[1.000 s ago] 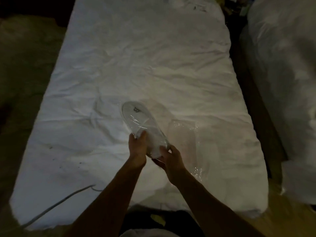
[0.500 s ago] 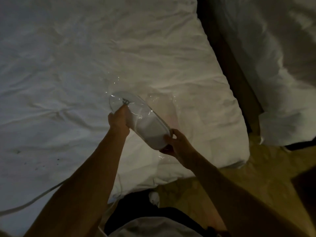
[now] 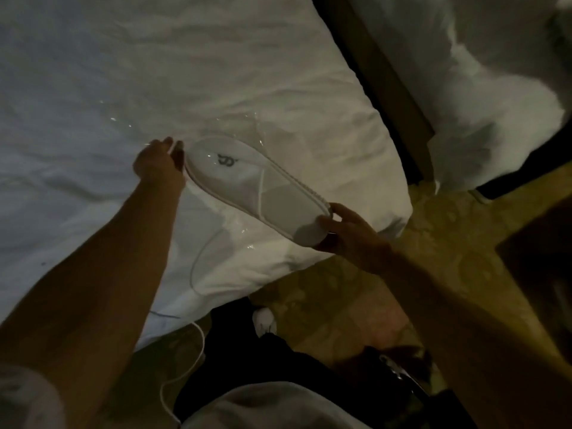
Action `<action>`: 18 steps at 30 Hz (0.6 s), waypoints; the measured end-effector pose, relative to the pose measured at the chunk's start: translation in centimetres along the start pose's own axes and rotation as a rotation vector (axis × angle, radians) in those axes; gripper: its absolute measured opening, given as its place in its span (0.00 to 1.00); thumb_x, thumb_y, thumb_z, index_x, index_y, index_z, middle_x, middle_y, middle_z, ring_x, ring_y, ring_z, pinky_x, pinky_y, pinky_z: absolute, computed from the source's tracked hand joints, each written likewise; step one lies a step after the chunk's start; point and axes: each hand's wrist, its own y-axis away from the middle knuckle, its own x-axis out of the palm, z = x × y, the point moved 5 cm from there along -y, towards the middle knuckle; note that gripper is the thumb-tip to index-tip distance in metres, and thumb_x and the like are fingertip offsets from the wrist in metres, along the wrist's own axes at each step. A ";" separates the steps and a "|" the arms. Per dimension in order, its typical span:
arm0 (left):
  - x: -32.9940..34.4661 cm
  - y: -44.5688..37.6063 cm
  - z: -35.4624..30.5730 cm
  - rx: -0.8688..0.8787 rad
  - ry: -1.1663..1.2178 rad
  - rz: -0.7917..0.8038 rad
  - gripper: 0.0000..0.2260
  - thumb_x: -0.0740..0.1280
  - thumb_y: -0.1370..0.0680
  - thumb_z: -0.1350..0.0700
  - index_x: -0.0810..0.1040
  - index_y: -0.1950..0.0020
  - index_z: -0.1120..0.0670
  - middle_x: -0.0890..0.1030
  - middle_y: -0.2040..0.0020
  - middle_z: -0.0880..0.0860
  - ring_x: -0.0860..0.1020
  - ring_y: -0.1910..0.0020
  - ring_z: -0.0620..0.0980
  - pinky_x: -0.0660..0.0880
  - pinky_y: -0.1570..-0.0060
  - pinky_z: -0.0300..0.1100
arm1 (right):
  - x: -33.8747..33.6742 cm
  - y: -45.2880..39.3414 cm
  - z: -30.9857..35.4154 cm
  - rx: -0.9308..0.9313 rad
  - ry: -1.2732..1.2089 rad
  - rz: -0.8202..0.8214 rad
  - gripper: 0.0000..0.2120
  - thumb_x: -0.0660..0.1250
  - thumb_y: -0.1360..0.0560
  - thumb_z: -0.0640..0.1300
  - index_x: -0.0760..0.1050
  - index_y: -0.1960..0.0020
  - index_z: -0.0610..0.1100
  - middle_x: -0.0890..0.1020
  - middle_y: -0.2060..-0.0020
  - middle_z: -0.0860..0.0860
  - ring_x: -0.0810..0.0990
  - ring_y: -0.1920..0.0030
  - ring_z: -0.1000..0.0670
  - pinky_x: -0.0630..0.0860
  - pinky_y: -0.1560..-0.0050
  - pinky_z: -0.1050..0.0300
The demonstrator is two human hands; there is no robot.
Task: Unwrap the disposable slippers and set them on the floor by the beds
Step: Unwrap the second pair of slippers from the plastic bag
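Observation:
A flat white disposable slipper (image 3: 257, 193) with a dark logo near its toe hangs just above the near right corner of the white bed (image 3: 154, 72). My right hand (image 3: 346, 233) grips its heel end. My left hand (image 3: 158, 164) is at the toe end, fingers pinched on the clear plastic wrapper (image 3: 116, 120), which glints on the sheet beyond that hand. More clear plastic (image 3: 247, 243) lies on the bed under the slipper. How much of the slipper is still inside the film I cannot tell.
A second white bed (image 3: 483, 97) stands to the right across a dark narrow gap (image 3: 387, 88). Patterned yellowish carpet (image 3: 433, 230) lies beyond the bed corner. A white cable (image 3: 198, 345) trails off the bed edge near my white shoe (image 3: 264, 323). Dark furniture (image 3: 538, 252) sits far right.
The view has swung right and down toward the bed corner. My hands have moved apart to the slipper's two ends, and the slipper now shows its logo side flat.

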 end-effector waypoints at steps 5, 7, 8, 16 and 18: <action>1.0 1.3 4.8 -0.171 0.332 0.158 0.18 0.52 0.16 0.66 0.61 0.27 0.71 0.69 0.28 0.66 0.76 0.52 0.22 0.68 0.63 0.19 | -9.2 4.4 -2.2 0.039 -0.088 -0.085 0.13 0.60 0.21 0.37 0.73 0.38 0.42 0.75 0.37 0.39 0.79 0.41 0.39 0.82 0.48 0.45; 1.3 2.1 7.4 -0.260 0.406 0.163 0.17 0.58 0.18 0.65 0.67 0.29 0.65 0.84 0.47 0.58 0.79 0.71 0.33 0.72 0.65 0.28 | -11.0 5.2 -2.8 0.028 -0.154 -0.132 0.13 0.61 0.22 0.38 0.74 0.39 0.46 0.75 0.36 0.40 0.77 0.38 0.39 0.79 0.44 0.44; 1.6 2.9 8.1 -0.274 0.379 0.185 0.16 0.59 0.19 0.64 0.69 0.31 0.60 0.86 0.58 0.52 0.79 0.71 0.39 0.71 0.67 0.32 | -11.2 5.2 -3.1 0.024 -0.170 -0.157 0.13 0.61 0.23 0.39 0.74 0.39 0.47 0.75 0.36 0.40 0.76 0.37 0.38 0.79 0.44 0.45; 3.7 2.6 12.5 -0.296 0.025 0.124 0.32 0.72 0.26 0.53 0.63 0.26 0.60 0.74 0.33 0.57 0.77 0.42 0.55 0.75 0.45 0.47 | -2.9 1.7 -5.5 -0.010 -0.262 -0.115 0.14 0.61 0.21 0.39 0.70 0.35 0.41 0.76 0.41 0.40 0.77 0.42 0.40 0.78 0.42 0.45; 2.1 2.8 11.0 -0.199 -0.109 0.061 0.38 0.72 0.27 0.49 0.57 0.23 0.57 0.65 0.25 0.58 0.69 0.31 0.58 0.69 0.34 0.50 | 0.4 1.1 -6.0 -0.003 -0.285 -0.091 0.13 0.61 0.21 0.38 0.70 0.37 0.40 0.76 0.44 0.39 0.77 0.45 0.40 0.74 0.39 0.43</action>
